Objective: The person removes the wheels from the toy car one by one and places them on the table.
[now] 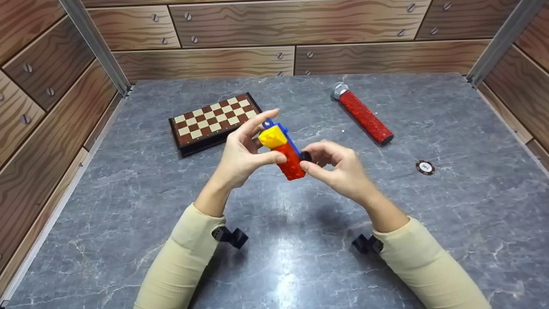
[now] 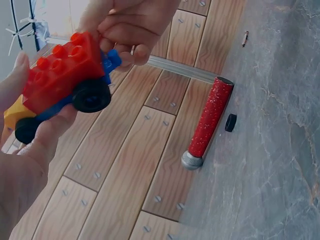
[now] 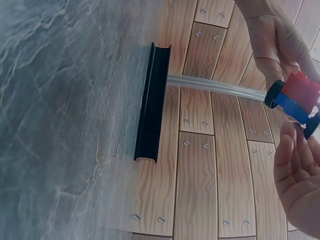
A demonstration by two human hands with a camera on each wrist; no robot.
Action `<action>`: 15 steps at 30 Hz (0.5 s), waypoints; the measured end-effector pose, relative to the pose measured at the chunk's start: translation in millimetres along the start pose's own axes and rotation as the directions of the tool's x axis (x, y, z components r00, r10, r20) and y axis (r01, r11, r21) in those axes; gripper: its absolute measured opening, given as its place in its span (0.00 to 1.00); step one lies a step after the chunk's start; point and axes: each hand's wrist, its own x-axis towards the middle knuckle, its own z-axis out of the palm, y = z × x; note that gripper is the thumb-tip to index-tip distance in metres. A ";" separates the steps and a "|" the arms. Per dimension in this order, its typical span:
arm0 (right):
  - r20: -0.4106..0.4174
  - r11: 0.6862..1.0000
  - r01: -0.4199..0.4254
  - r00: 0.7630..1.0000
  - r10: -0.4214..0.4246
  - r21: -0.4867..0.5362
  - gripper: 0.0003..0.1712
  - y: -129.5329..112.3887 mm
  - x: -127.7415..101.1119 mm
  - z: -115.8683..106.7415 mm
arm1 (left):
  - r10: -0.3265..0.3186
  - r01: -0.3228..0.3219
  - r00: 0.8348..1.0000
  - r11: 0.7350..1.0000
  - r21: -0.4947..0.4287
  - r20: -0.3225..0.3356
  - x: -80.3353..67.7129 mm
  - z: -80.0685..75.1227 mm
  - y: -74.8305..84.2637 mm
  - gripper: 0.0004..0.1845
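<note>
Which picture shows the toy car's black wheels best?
The left wrist view: the toy car fills it, two wheels plain. The head view shows only a wheel's edge; the right wrist view shows two wheels at its edge.

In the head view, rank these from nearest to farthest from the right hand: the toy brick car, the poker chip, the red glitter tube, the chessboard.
From the right hand:
1. Toy brick car: touching, pinched at its wheel end, just to its left.
2. Poker chip: on the table to the right.
3. Red glitter tube: beyond it, up and right; close to the chip's rank, hard to separate.
4. Chessboard: far left, past the left hand.
</note>
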 end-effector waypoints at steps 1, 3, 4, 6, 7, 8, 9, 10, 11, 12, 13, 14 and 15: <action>-0.004 1.000 0.026 1.000 -0.026 -0.012 0.10 0.8 -0.1 0.3 | 0.003 -0.003 1.000 1.000 0.004 0.009 -0.2 -0.1 0.5 0.39; -0.011 0.995 0.087 0.996 -0.088 -0.044 0.10 2.2 -0.1 0.8 | 0.009 -0.009 1.000 1.000 0.017 0.020 -0.5 0.0 1.4 0.39; -0.013 0.990 0.122 0.992 -0.123 -0.064 0.10 2.7 -0.1 1.1 | 0.012 -0.012 1.000 1.000 0.023 0.020 -0.6 0.2 1.7 0.38; -0.014 0.975 0.192 0.981 -0.195 -0.112 0.11 3.9 0.1 1.7 | 0.013 -0.013 1.000 0.999 0.031 0.012 -0.6 0.8 1.5 0.36; -0.012 0.965 0.226 0.973 -0.229 -0.136 0.11 4.5 0.2 2.1 | 0.011 -0.011 1.000 1.000 0.029 0.005 -0.6 1.1 1.4 0.35; -0.010 0.953 0.256 0.965 -0.261 -0.161 0.11 5.0 0.4 2.5 | 0.010 -0.010 1.000 1.000 0.029 -0.002 -0.6 1.4 1.1 0.34; -0.007 0.941 0.284 0.957 -0.290 -0.186 0.11 5.7 0.5 2.9 | 0.009 -0.009 1.000 1.000 0.028 -0.008 -0.5 1.8 1.0 0.34; -0.002 0.927 0.310 0.948 -0.317 -0.210 0.11 5.8 0.6 3.5 | 0.007 -0.007 1.000 1.000 0.026 -0.012 -0.5 1.9 0.7 0.33; 0.004 0.914 0.332 0.940 -0.341 -0.235 0.11 6.3 0.8 3.9 | 0.005 -0.005 1.000 1.000 0.023 -0.014 -0.7 2.0 0.6 0.33; 0.007 0.899 0.353 0.932 -0.363 -0.259 0.11 6.7 0.8 4.5 | 0.004 -0.004 1.000 1.000 0.022 -0.016 -0.7 2.1 0.8 0.32; 0.009 0.885 0.370 0.924 -0.383 -0.282 0.10 6.8 0.9 5.0 | 0.005 -0.004 1.000 1.000 0.026 -0.017 -0.8 2.0 0.7 0.32; 0.010 0.871 0.384 0.916 -0.400 -0.307 0.10 7.0 0.9 5.5 | 0.006 -0.006 1.000 1.000 0.030 -0.017 -0.8 1.8 0.6 0.32; 0.012 0.856 0.397 0.909 -0.416 -0.331 0.10 7.2 0.8 5.9 | 0.007 -0.006 1.000 0.999 0.034 -0.017 -1.0 1.6 0.6 0.32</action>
